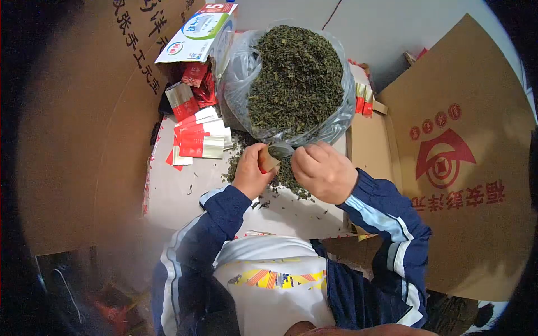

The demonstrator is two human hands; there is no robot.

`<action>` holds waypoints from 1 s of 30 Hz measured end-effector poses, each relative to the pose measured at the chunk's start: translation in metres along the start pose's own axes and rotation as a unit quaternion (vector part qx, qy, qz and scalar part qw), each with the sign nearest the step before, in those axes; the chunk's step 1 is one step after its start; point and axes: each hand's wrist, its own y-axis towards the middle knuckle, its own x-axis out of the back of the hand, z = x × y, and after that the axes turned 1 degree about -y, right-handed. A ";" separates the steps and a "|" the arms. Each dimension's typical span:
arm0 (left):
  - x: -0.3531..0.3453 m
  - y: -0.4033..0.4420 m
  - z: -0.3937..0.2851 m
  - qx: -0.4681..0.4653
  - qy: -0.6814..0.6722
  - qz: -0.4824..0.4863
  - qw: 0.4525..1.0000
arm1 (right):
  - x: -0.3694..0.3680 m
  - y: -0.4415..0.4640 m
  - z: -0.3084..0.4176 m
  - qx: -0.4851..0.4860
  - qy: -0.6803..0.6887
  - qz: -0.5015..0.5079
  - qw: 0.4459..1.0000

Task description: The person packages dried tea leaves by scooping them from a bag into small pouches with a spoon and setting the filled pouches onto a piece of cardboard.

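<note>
My left hand (253, 171) is closed round a small red packet (268, 161), whose tan inner side shows at its mouth. Close to its right, my right hand (323, 172) has its fingers curled at the edge of a clear plastic piece; whatever they pinch is too small to make out. Beyond both hands stands a large clear bag (238, 92) heaped with dark green dried leaves (297, 78). Loose leaves (291, 182) lie scattered under and between my hands on the white surface (224, 215).
Several red and silver packets (203, 143) lie at the left, below an open white carton (196, 33) holding red packets. Two more packets (364, 101) lie right of the bag. Large cardboard flaps (459, 168) rise at both sides.
</note>
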 end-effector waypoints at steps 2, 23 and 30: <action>0.001 -0.004 0.001 0.008 -0.031 -0.002 0.999 | 0.005 0.000 0.004 0.000 0.002 -0.015 1.000; 0.010 -0.018 0.009 0.004 -0.011 -0.026 1.000 | -0.092 -0.078 0.051 -0.322 0.335 -0.028 0.885; 0.015 -0.019 0.014 0.038 0.004 -0.027 0.999 | -0.104 -0.084 0.056 -0.284 0.270 0.042 0.919</action>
